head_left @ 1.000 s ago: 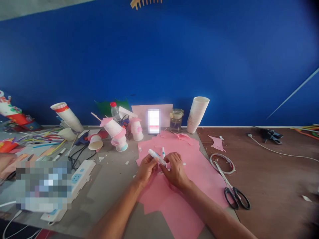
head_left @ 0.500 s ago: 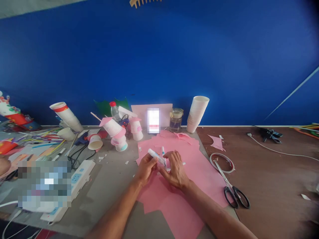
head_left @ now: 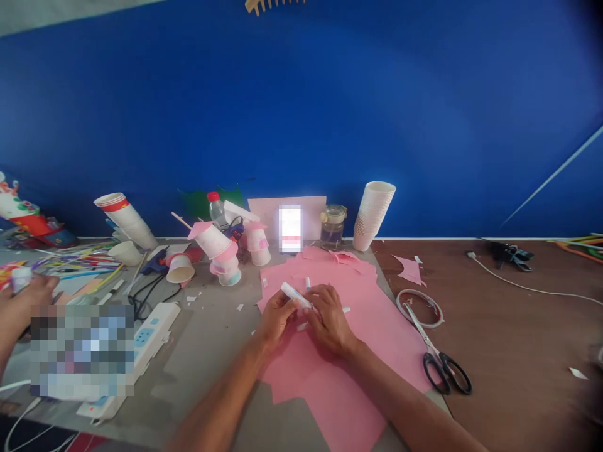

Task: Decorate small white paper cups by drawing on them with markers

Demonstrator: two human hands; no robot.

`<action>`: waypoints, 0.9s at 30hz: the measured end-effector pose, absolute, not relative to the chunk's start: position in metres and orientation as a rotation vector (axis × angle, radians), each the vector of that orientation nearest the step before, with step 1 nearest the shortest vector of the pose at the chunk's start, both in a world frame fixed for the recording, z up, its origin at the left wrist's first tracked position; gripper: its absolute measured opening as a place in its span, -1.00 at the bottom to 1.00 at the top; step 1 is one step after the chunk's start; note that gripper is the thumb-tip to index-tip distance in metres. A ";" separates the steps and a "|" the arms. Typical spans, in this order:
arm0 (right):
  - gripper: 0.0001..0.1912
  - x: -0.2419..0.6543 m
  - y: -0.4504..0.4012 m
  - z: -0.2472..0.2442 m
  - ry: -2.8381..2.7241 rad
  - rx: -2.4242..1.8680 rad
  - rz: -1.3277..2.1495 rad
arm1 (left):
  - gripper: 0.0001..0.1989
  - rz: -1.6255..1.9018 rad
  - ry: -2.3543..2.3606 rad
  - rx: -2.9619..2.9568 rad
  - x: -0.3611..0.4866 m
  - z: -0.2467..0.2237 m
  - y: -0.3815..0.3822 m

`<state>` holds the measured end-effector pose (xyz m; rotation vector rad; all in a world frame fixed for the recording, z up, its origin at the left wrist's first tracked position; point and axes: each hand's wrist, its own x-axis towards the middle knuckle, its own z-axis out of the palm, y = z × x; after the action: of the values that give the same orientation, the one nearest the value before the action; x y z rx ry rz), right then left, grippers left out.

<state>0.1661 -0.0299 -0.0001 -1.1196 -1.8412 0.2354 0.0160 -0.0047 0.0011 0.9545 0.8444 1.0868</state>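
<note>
A white tube, like a glue stick [head_left: 294, 294], is tilted above the pink paper [head_left: 348, 392]. My left hand [head_left: 276, 319] has its thumb and fingers wrapped round the tube's left part. At the tube's lower right end, the fingers of my right hand [head_left: 331, 318] are curled and closed; whether they grip the tube or something small cannot be made out. Just behind my right hand a small white piece [head_left: 308, 282] stands out against the pink sheets.
Black-handled scissors [head_left: 440, 363] and a tape roll [head_left: 401, 306] lie right. Decorated cups [head_left: 211, 240], a jar [head_left: 332, 227] and stacked cups [head_left: 372, 216] stand behind. Left are a power strip [head_left: 153, 333] and another person's hand [head_left: 35, 298] holding something white.
My right hand's fingers have curled in and closed near the tube's end. At the far left, the other person's hand has come further into view with a white object.
</note>
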 end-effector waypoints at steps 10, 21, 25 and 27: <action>-0.80 0.167 -0.028 -0.004 -1.801 -1.145 0.171 | -0.66 1.060 0.831 1.015 0.015 -0.003 -0.003; -0.75 0.168 -0.027 -0.005 -1.808 -1.153 0.176 | -0.67 1.063 0.831 1.046 0.014 -0.003 -0.003; -0.94 0.168 -0.027 -0.004 -1.847 -1.091 0.198 | -0.66 1.073 0.871 1.098 0.014 -0.003 -0.002; -0.97 0.168 -0.026 -0.005 -1.812 -1.117 0.165 | -0.67 1.056 0.878 1.112 0.014 -0.003 -0.002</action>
<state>0.1677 -0.0260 -0.0047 -1.1171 -1.8117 0.1652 0.0140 -0.0015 -0.0029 1.1124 0.8780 1.0561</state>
